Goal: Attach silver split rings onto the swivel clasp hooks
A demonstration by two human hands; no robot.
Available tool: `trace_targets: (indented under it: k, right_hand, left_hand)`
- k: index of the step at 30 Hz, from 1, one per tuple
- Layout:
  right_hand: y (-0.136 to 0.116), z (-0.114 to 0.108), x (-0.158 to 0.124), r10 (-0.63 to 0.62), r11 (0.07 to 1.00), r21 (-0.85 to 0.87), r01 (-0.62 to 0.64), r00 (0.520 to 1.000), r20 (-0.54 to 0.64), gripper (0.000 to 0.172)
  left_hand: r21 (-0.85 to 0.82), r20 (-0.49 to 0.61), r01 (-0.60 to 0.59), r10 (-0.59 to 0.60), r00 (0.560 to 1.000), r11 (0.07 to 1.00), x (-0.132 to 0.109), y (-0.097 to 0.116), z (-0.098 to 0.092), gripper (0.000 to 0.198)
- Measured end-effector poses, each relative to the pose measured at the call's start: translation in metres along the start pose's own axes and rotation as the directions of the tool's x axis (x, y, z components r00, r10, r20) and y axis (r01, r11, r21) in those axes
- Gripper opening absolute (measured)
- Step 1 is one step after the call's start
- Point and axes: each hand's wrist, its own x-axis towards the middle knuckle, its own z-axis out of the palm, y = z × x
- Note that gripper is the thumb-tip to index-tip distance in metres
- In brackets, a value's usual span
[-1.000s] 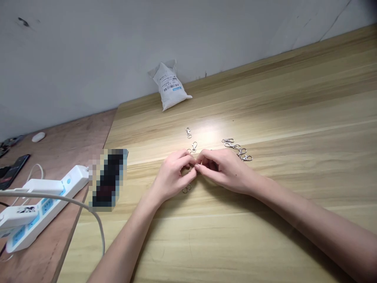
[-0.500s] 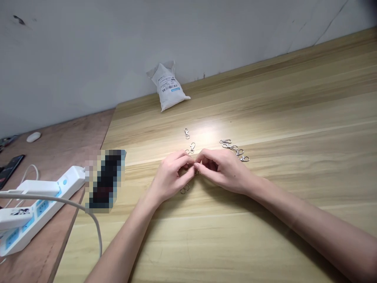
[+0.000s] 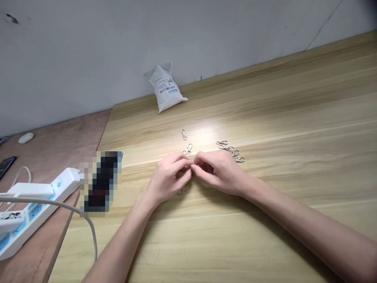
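**Pinched tip to tip, midway**

Nearest, on the wooden table (image 3: 265, 239) just below the left hand (image 3: 169, 177): a pair of rings (image 3: 182, 191). Next, tip to tip with the right hand (image 3: 218, 173), thumbs and forefingers drawn narrow on a small metal piece (image 3: 193, 173), directly between both hands and about equally near to each. Hard to tell clasp from ring there, or to read a long axis, behind so many fingers. Just beyond the left fingertips, a loose clasp (image 3: 189, 148), long axis running away and slightly rightward, beside a single ring (image 3: 184, 152). Just past the right knuckles, a slanting row of clasps (image 3: 225, 147), mostly lying crosswise. Farther, another clasp (image 3: 184, 134); farthest, a white packet (image 3: 168, 94) by the wall (image 3: 235, 35).
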Motion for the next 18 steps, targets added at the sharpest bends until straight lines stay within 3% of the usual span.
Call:
trace_targets:
  k: [18]
  right_hand:
    - [0.0014, -0.0001, -0.0008, -0.015, 1.0, -0.011, 0.014, 1.0, -0.008, 0.013]
  left_hand:
    - [0.052, -0.013, -0.039, 0.04, 0.999, 0.998, 0.0018, -0.0004, 0.0001, 0.015]
